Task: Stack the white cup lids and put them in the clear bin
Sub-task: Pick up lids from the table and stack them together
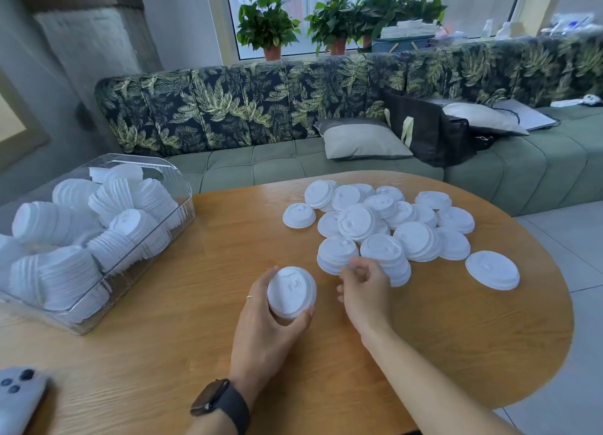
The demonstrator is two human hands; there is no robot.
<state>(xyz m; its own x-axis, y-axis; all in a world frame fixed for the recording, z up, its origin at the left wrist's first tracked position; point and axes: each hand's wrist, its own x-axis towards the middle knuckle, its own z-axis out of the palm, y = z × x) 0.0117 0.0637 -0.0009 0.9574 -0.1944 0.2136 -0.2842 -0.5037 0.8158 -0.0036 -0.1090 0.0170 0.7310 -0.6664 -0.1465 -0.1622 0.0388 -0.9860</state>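
My left hand (264, 323) grips a short stack of white cup lids (291, 291) above the wooden table (182, 353). Just to its right, my right hand (365, 291) curls its fingers at the near edge of a loose pile of white lids (381, 225); whether it pinches a lid I cannot tell. One lid (492, 269) lies apart at the pile's right, another (298, 215) at its left. At the table's left edge stands the clear bin (182, 202), holding several stacks of lids (75, 238) lying on their sides.
A phone (16, 398) lies at the table's near left corner. Behind the table runs a green sofa (277, 163) with leaf-print back, a grey cushion (362, 139) and a black bag (427, 131). Potted plants (266, 26) line the window sill.
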